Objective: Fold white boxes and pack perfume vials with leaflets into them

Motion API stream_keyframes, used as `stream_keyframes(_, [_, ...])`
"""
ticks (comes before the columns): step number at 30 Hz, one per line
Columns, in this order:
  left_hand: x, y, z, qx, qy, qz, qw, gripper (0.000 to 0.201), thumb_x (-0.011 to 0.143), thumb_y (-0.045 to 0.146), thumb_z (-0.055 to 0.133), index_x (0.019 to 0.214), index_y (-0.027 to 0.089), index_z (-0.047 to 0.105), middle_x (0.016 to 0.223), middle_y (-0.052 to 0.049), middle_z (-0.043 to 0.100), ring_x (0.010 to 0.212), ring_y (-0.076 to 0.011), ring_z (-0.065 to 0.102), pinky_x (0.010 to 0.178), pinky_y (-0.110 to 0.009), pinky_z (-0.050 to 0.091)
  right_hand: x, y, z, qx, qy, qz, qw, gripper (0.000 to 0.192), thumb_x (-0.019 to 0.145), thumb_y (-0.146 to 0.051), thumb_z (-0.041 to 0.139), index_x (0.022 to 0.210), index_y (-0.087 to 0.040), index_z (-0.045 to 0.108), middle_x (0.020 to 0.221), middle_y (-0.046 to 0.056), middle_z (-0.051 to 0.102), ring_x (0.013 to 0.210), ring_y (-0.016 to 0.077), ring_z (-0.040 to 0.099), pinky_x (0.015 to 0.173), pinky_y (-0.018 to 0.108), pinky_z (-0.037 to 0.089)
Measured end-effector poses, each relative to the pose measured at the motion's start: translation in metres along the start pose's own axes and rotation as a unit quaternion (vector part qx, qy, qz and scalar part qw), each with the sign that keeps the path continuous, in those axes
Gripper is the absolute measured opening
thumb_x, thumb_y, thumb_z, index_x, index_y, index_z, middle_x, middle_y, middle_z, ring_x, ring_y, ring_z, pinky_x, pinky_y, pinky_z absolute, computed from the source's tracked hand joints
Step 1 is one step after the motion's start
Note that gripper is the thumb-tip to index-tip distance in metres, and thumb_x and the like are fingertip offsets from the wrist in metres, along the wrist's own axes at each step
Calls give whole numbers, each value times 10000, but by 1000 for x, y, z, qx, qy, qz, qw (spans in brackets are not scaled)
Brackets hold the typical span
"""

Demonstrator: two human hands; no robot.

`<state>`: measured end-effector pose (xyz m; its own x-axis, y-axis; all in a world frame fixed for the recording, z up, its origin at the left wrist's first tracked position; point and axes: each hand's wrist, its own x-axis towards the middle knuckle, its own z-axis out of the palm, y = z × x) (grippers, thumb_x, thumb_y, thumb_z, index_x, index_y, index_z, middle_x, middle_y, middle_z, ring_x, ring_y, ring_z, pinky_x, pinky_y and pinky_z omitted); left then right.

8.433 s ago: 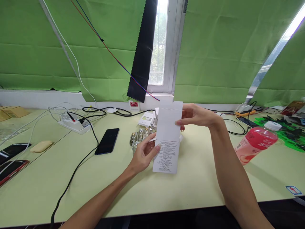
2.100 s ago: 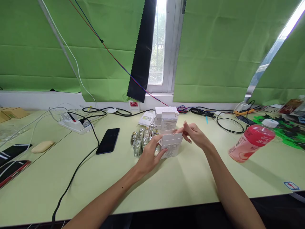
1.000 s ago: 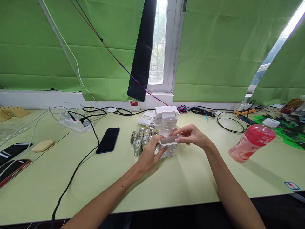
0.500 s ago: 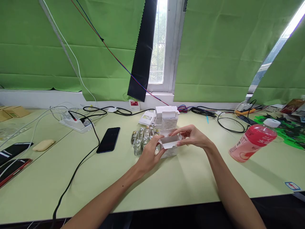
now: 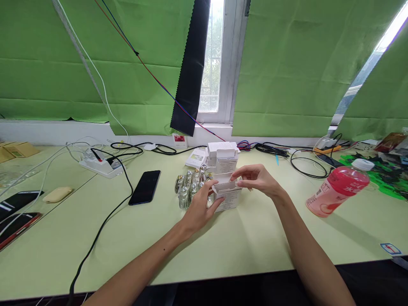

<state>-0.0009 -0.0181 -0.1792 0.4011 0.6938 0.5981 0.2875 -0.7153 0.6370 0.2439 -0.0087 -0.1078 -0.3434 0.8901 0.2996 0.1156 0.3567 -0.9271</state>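
A small white carton point(image 5: 228, 198) with fine print on its front stands on the table, its top flaps raised. My left hand point(image 5: 199, 207) wraps the carton's left side, with the thumb on the front face and the fingers near the top edge. At the upper right corner, my right hand point(image 5: 255, 180) has its thumb and fingertips bent together at the top flaps. Several metallic items in clear wrapping point(image 5: 188, 187) lie in a cluster just left of the carton, partly behind my left hand. Whatever may be inside the carton is hidden.
More white cartons point(image 5: 222, 155) are stacked behind, beside a white booklet point(image 5: 195, 157). A black phone point(image 5: 145, 187) lies left, near a power strip point(image 5: 102, 165) and a long black cable point(image 5: 105, 223). A pink drink bottle point(image 5: 339, 187) stands at right.
The carton's front flap, folded outward before, now stands up, so the opening looks narrower. My right hand has shifted slightly at the flaps; my left hand keeps its hold.
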Motion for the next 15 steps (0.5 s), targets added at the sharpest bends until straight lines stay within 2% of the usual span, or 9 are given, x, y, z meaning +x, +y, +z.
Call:
stream_keyframes(4, [1, 2, -3, 48, 0, 32, 998, 321, 979, 276, 607, 1279, 264, 494, 1216, -70, 639, 1038, -196, 664, 862, -364, 600, 1, 0, 2, 16, 52, 5, 998, 349, 745, -466, 842, 905, -161, 782, 818, 86, 762, 569, 113, 523, 454, 251, 398])
stream_keyframes(9, [4, 7, -5, 67, 5, 57, 996, 254, 976, 250, 606, 1221, 248, 539, 1164, -72, 646, 1024, -200, 654, 811, -332, 575, 3, 3, 1, 11, 111, -11, 994, 343, 771, -499, 815, 850, -170, 760, 733, 46, 716, 527, 107, 500, 452, 262, 386])
stream_keyframes(12, [4, 8, -5, 64, 2, 55, 996, 233, 979, 248, 600, 1204, 249, 537, 1158, -67, 642, 1026, -194, 649, 812, -326, 573, 5, 5, 1, 2, 125, -8, 992, 347, 757, -496, 828, 849, -171, 751, 732, 22, 667, 525, 94, 484, 458, 253, 374])
stream_keyframes(15, [4, 7, -5, 66, 2, 54, 996, 214, 980, 246, 597, 1184, 246, 534, 1160, -68, 643, 1030, -193, 648, 819, -328, 575, 5, 5, 3, 4, 117, -8, 993, 367, 740, -473, 849, 945, -188, 744, 786, -5, 603, 555, 81, 481, 472, 238, 357])
